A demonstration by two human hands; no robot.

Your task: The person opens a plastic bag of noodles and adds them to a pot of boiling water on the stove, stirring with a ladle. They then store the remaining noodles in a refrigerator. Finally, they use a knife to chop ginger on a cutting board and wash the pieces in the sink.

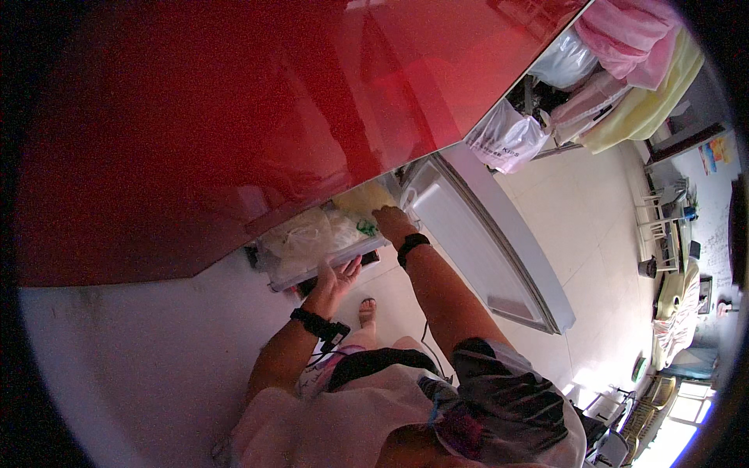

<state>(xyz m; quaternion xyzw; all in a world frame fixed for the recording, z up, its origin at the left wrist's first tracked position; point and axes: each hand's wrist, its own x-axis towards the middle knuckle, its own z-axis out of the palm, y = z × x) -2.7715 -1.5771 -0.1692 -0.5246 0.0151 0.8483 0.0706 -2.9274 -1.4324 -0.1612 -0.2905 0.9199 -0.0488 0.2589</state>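
A clear plastic drawer (316,270) is pulled out from under the glossy red refrigerator front (246,134). Pale, filled plastic bags (301,238) crowd the drawer, along with a green piece (367,227) at its right side. My left hand (335,285) supports the drawer's front edge, thumb up against the front and fingers beneath. At the drawer's back right, my right hand (392,222) is curled onto a yellowish plastic bag (363,199); its fingertips are partly hidden. Right of that arm, the refrigerator's lower door (468,234) stands open, its white inner side showing.
A white wall (134,362) runs close on my left. Beyond the open door lies a tiled floor (562,234). Plastic carrier bags (509,137) and pink and yellow cloths (629,44) hang at the upper right. White chairs (650,213) stand farther off, and a cable (426,339) hangs near my legs.
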